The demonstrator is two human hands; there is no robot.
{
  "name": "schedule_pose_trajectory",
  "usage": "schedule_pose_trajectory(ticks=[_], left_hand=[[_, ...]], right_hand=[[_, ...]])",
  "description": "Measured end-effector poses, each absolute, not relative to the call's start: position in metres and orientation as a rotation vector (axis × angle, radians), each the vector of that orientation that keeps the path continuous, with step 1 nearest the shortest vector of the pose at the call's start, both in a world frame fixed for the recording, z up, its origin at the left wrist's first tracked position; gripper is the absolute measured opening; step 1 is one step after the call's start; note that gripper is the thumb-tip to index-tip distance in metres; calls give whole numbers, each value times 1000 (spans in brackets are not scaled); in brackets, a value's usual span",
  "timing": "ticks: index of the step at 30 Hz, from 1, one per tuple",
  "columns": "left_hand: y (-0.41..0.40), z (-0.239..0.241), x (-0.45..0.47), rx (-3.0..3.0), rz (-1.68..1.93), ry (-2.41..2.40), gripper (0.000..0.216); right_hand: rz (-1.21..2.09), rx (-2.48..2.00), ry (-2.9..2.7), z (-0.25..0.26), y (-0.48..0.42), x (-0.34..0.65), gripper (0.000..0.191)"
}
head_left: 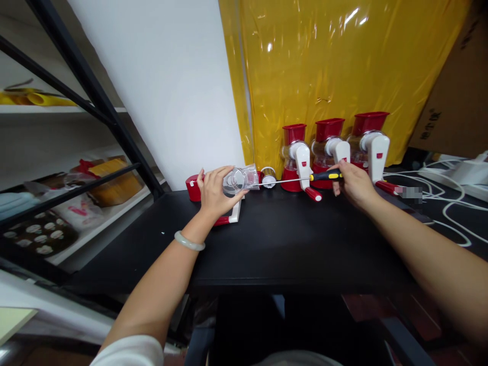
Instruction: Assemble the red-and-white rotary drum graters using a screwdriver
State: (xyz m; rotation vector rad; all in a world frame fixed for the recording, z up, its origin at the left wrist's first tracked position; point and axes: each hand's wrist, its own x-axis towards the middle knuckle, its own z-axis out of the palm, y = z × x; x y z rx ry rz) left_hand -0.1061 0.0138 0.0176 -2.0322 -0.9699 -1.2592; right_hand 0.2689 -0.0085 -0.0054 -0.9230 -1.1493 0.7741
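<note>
My left hand (215, 190) is closed around a clear plastic grater housing (249, 177), held sideways above the black table. A screwdriver (327, 176) with a black and yellow handle is gripped in my right hand (353, 183). Its long metal shaft points left, and the tip is near the clear housing; whether they touch I cannot tell. Behind my left hand lie a red part (193, 188) and a white crank handle (235, 211) with a red grip. A small drum (269, 178) with a white end is just right of the housing.
Three red and white rotary graters (295, 152) stand along the back of the black table (274, 244). White cables (453, 198) spread over the right side. A yellow plastic sheet (324, 61) hangs behind, beside a cardboard box (446, 101). Shelves (114, 203) with bags are at left.
</note>
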Motion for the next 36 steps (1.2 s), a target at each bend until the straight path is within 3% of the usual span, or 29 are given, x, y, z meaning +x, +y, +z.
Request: schedule_pose_trajectory(ticks=[11, 15, 19, 21, 24, 28, 36], left_hand=[[13, 17, -105, -2030, -1224, -963, 70], [13, 18, -105, -2009, -1250, -957, 72], [14, 17, -106, -2007, -1249, -968, 71], [15, 17, -106, -2011, -1247, -971, 71], [14, 16, -105, -2023, -1232, -972, 71], [13, 17, -105, -2016, -1223, -960, 71], [14, 18, -106, -2019, -1253, -970, 71]], right_hand=[[932, -851, -1052, 1, -13, 266, 6], [859, -953, -1113, -4, -12, 265, 19], [931, -951, -1080, -2, -13, 264, 46], [999, -910, -1042, 0, -14, 265, 42], [1010, -895, -1042, 1, -14, 265, 15], [942, -947, -1029, -2, -12, 265, 6], [900, -997, -1095, -4, -12, 265, 38]])
